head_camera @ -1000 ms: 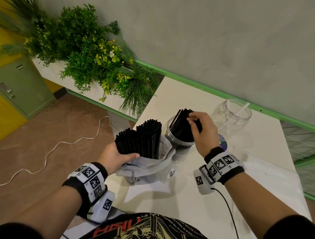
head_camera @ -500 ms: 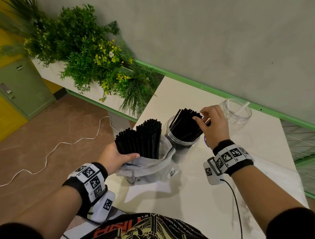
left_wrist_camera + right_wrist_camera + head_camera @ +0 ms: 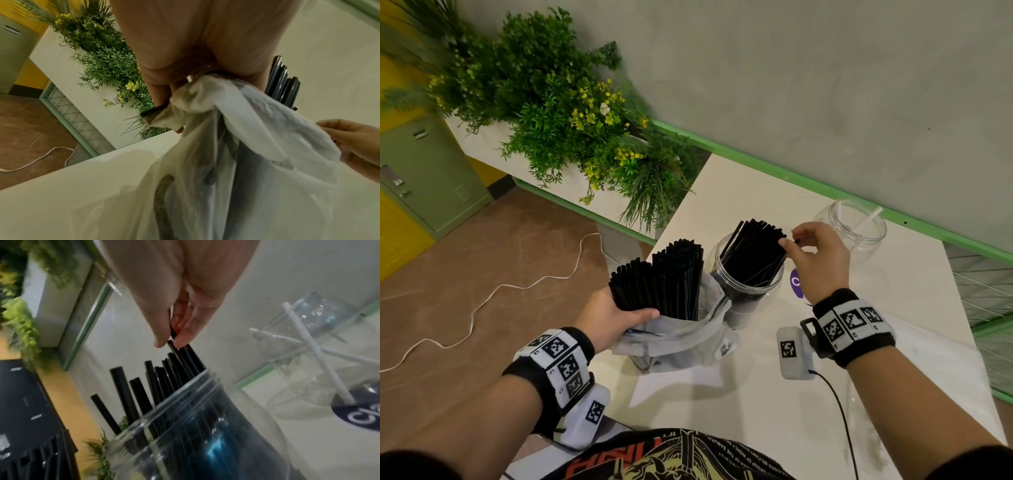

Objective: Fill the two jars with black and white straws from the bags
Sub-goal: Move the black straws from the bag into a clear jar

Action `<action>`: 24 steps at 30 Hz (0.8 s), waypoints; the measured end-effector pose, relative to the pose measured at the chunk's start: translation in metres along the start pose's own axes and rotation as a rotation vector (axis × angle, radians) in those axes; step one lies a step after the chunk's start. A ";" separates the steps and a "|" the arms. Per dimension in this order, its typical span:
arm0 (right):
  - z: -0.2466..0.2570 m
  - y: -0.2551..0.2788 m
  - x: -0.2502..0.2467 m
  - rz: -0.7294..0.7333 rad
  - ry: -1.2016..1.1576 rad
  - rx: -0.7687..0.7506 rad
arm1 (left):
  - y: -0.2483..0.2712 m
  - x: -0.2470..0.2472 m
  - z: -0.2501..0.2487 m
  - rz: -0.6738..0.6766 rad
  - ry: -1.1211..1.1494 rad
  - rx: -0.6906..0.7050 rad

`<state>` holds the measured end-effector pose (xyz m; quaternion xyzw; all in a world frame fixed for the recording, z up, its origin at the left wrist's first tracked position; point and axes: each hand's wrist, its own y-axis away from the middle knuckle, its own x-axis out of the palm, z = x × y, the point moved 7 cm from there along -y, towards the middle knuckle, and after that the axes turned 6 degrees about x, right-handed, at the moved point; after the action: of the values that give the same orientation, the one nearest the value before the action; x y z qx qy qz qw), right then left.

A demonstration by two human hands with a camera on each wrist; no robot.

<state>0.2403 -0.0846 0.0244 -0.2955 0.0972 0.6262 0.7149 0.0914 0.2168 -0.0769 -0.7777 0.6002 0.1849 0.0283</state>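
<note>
Clear jar (image 3: pixel 748 274) stood upright on white table, part-filled with black straws (image 3: pixel 753 251) leaned and fanned above rim; topmost straw end pinched between thumb and fingertips of right hand (image 3: pixel 816 260); second clear jar (image 3: pixel 858 228) stood farther back near green wall edge, well apart from first, a few white straws (image 3: pixel 314 353) leaned inside; translucent plastic bag (image 3: pixel 671 337) stood just beside first jar, mouth rolled down; bundle of black straws (image 3: pixel 661 282) held upright in bag, gripped with bag by left hand (image 3: pixel 613 317).
</note>
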 end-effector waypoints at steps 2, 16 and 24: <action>-0.004 0.006 -0.002 -0.047 -0.012 -0.001 | -0.001 0.000 0.003 -0.004 0.004 -0.006; 0.004 0.058 0.028 0.283 0.240 -0.229 | -0.005 0.000 0.015 0.009 0.033 -0.020; 0.050 0.028 0.051 0.295 0.247 -0.202 | -0.005 0.001 0.012 0.025 0.006 0.006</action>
<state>0.2123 -0.0134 0.0301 -0.4226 0.1632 0.6896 0.5650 0.0929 0.2207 -0.0893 -0.7707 0.6103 0.1813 0.0264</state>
